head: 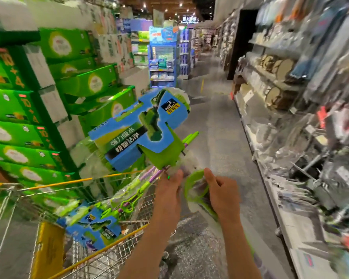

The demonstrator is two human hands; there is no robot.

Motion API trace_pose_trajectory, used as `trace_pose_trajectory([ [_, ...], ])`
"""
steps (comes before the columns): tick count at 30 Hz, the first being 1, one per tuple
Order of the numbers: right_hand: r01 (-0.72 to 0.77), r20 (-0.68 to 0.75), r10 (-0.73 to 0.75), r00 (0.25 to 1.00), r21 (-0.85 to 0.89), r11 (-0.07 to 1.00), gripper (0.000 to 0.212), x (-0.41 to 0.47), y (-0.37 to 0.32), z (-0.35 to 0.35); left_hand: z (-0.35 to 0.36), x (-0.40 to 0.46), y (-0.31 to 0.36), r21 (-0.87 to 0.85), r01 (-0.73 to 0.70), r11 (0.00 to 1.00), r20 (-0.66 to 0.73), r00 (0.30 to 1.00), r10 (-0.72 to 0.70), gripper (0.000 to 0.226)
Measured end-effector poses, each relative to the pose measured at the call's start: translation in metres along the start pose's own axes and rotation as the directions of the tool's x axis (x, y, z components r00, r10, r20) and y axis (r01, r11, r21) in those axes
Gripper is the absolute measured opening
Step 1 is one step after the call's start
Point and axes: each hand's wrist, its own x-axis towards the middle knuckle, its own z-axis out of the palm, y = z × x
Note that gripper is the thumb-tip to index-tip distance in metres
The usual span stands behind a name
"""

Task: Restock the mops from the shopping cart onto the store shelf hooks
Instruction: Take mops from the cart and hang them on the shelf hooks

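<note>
Grip: my left hand [167,190] is wrapped round the purple-and-green pole of the mop [137,129]; my right hand [222,192] pinches the green hanging loop [195,188] at the pole's end.
Item held: one mop, blue-and-green card sleeve over a white head, wrapped in clear film, head up and away from me, tilted left.
Position: raised above the near right corner of the shopping cart [85,256], not resting on anything.
Stock left in cart: at least one more mop [93,224] of the same pack lying inside; further ones too blurred to count.
Destination: store shelf [290,137] on my right, hung goods blurred; the free hooks cannot be made out.
Surroundings: green cartons [16,127] stacked left, aisle floor ahead.
Progress: this mop lifted out, not yet hung; cart not yet emptied.
</note>
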Motion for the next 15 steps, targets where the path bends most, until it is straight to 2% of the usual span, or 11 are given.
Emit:
trace_pose_trajectory([
  [2, -0.006, -0.054, 0.007, 0.999, 0.022, 1.000, 0.063, -0.004, 0.002, -0.010, 0.007, 0.001, 0.005, -0.047, 0.054, 0.997, 0.039, 0.998, -0.052, 0.071],
  [6, -0.047, -0.141, 0.054, 0.989, 0.053, 0.997, 0.069, -0.013, 0.003, -0.023, 0.014, 0.011, 0.014, -0.020, 0.164, 0.986, 0.118, 0.980, -0.160, 0.062],
  [9, -0.118, -0.201, 0.136, 0.970, 0.099, 0.988, 0.066, -0.017, 0.011, -0.021, 0.014, 0.023, 0.015, 0.034, 0.229, 0.973, 0.182, 0.956, -0.232, 0.070],
  [12, -0.196, -0.250, 0.218, 0.943, 0.111, 0.974, 0.061, -0.019, 0.019, -0.011, 0.018, 0.030, 0.015, -0.018, 0.308, 0.951, 0.174, 0.938, -0.300, 0.075],
  [15, -0.234, -0.298, 0.257, 0.919, 0.112, 0.966, 0.061, -0.024, 0.022, 0.000, 0.019, 0.040, 0.013, -0.092, 0.353, 0.931, 0.153, 0.929, -0.337, 0.061],
])
